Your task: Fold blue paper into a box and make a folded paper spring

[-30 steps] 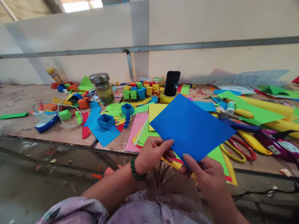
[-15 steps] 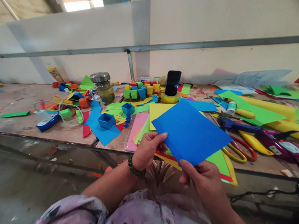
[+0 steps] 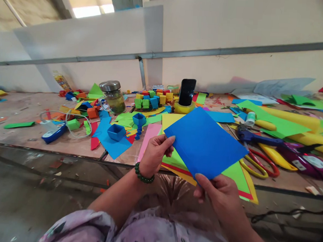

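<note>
A blue craft sheet [image 3: 207,143] is held tilted over the front edge of the table. My left hand [image 3: 156,155], with a dark green bead bracelet [image 3: 144,173] on its wrist, pinches the sheet's left corner between thumb and fingers. At the near corner, my right hand [image 3: 222,194] grips the sheet with its thumb on top; the fingers underneath are partly hidden. A faint line runs along the sheet's lower left side. Under it lies a stack of coloured sheets [image 3: 235,177], green, red and yellow, partly covered.
Left of the stack stand two small open blue boxes [image 3: 116,132]. Behind are a glass mug with a lid [image 3: 112,96], several coloured cubes [image 3: 154,100] and an upright phone [image 3: 187,92] on a tape roll [image 3: 184,107]. Scissors [image 3: 264,166] and pliers [image 3: 258,137] lie right.
My left hand has shifted slightly up and left along the sheet's edge to its corner. My right hand keeps its hold. The view has tilted slightly.
</note>
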`<state>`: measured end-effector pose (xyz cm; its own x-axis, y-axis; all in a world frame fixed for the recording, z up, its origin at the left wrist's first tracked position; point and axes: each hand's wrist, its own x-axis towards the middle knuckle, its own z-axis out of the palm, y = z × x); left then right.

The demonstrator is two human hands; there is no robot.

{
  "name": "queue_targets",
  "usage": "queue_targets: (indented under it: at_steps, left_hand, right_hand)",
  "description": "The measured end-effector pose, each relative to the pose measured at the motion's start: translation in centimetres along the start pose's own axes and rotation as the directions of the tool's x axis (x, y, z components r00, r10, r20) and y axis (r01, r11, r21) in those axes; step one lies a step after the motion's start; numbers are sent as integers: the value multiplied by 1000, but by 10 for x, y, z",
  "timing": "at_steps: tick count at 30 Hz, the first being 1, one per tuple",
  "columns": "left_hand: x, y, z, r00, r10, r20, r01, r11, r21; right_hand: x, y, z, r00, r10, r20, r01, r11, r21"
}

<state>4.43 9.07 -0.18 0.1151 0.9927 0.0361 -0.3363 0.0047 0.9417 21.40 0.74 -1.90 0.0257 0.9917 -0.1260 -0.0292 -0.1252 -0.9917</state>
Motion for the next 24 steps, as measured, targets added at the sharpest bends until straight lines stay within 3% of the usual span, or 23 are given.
queue_targets:
  at_steps: [3,6,8,11,13,15,17,20,22,24]
  left_hand:
    - [-2,6,-4,998,41,41,-43,998,53]
    - [-5,11,-5,979,190,70,-201,960,197]
    - [-5,14,-4,938,334,89,-344,874,344]
    - [-2,24,0,827,526,196,-545,667,508]
    - [0,39,3,759,571,313,-637,552,538]
    - [2,56,4,745,516,422,-664,519,537]
    - [4,71,3,795,405,451,-605,572,553]
    - [6,81,-2,881,298,368,-470,642,606]
    - [7,80,-6,905,277,324,-424,653,627]
    - [6,76,-8,913,261,314,-406,656,636]
  right_hand:
    - [4,4,-2,992,126,22,-128,971,202]
    - [4,3,-5,962,218,164,-272,815,512]
    - [2,2,-7,933,201,299,-349,710,611]
    - [0,4,-5,881,156,447,-429,663,614]
    - [-1,10,0,823,157,546,-500,656,566]
    - [-3,15,5,762,176,623,-560,662,498]
    - [-8,17,7,741,202,641,-552,727,409]
    - [-14,11,-10,810,239,535,-402,891,212]
    - [-13,-1,-34,903,226,364,-273,959,82]
    - [-7,-16,-57,967,156,201,-146,987,-65]
